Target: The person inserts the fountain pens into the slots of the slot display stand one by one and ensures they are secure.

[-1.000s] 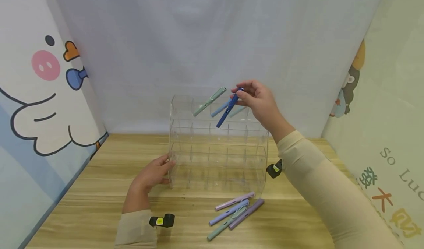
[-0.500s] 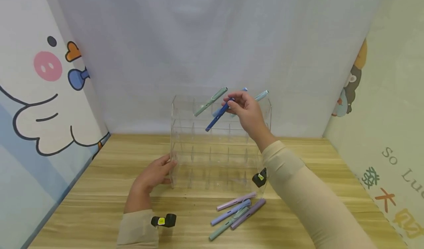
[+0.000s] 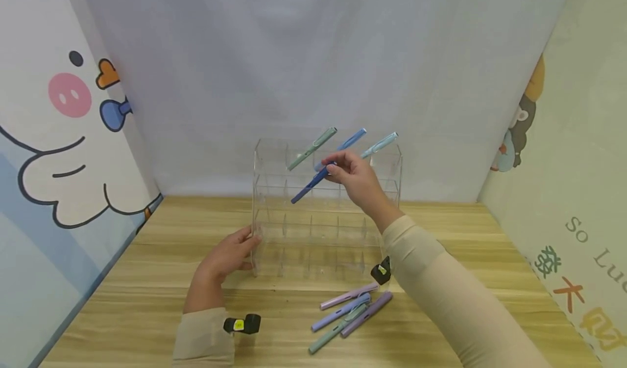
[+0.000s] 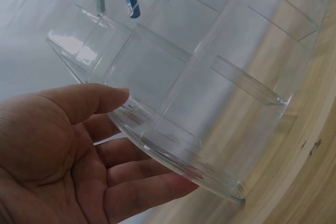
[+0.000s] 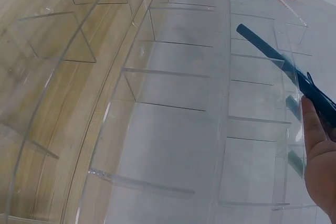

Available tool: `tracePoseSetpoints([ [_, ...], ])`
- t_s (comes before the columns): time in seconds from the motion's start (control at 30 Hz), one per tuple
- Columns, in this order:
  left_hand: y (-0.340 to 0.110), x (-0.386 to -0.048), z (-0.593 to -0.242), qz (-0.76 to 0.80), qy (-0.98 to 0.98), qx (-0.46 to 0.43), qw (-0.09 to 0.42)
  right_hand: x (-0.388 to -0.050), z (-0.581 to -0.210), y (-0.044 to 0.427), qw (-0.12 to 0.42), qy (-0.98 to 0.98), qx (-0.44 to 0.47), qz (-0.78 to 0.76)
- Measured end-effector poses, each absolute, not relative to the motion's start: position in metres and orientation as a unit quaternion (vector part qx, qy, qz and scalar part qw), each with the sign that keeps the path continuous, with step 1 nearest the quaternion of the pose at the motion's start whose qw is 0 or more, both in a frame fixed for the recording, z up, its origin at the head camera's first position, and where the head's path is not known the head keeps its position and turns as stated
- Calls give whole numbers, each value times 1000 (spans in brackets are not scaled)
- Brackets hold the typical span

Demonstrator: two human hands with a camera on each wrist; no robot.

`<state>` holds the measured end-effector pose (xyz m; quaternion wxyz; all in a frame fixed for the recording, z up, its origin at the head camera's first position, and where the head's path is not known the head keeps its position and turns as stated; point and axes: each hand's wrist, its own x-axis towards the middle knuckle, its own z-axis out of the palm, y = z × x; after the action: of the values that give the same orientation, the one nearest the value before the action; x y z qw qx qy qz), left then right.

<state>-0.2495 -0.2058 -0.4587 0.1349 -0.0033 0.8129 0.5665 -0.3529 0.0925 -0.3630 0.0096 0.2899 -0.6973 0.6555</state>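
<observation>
A clear acrylic pen rack (image 3: 323,232), stepped in tiers with dividers, stands on the wooden table. My left hand (image 3: 229,256) grips its left side panel, thumb on one face and fingers on the other, as the left wrist view shows. Between thumb and fingers my right hand (image 3: 355,180) pinches a dark blue pen (image 3: 309,186), tilted with its lower end to the left over the upper tiers. Leaning in the top tier are a green pen (image 3: 313,147), a lighter blue pen (image 3: 354,138) partly behind the right hand, and a pale blue pen (image 3: 382,143).
In front of the rack a loose group of pens lies on the table (image 3: 122,297): pink (image 3: 348,297), periwinkle (image 3: 338,314), green (image 3: 335,332) and purple (image 3: 367,314). A white curtain (image 3: 313,57) hangs behind, and printed panels flank both sides.
My right hand has moved left and down with the dark blue pen, bringing the pen's lower end toward the second tier. The left hand has stayed on the rack's side.
</observation>
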Motion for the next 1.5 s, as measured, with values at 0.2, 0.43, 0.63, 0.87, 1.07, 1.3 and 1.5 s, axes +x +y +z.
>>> tracePoseSetpoints([
  [0.2, -204, -249, -456, 566, 814, 3, 133, -352, -365, 93, 3, -706, 295, 644],
  [0.43, -205, -250, -455, 564, 815, 5, 134, -352, -364, 95, -8, -713, 299, 634],
  [0.63, -205, -249, -453, 567, 813, 6, 133, -352, -365, 94, -6, -725, 303, 618],
  [0.87, -205, -248, -453, 568, 812, 2, 134, -350, -364, 93, -7, -739, 296, 604],
  [1.07, -206, -248, -455, 567, 812, 6, 136, -350, -364, 92, -10, -750, 294, 592],
  [1.3, -207, -248, -456, 563, 816, 5, 135, -351, -366, 93, -9, -774, 295, 561],
  [1.5, -206, -247, -456, 564, 815, 3, 136, -349, -364, 95, -7, -788, 295, 540],
])
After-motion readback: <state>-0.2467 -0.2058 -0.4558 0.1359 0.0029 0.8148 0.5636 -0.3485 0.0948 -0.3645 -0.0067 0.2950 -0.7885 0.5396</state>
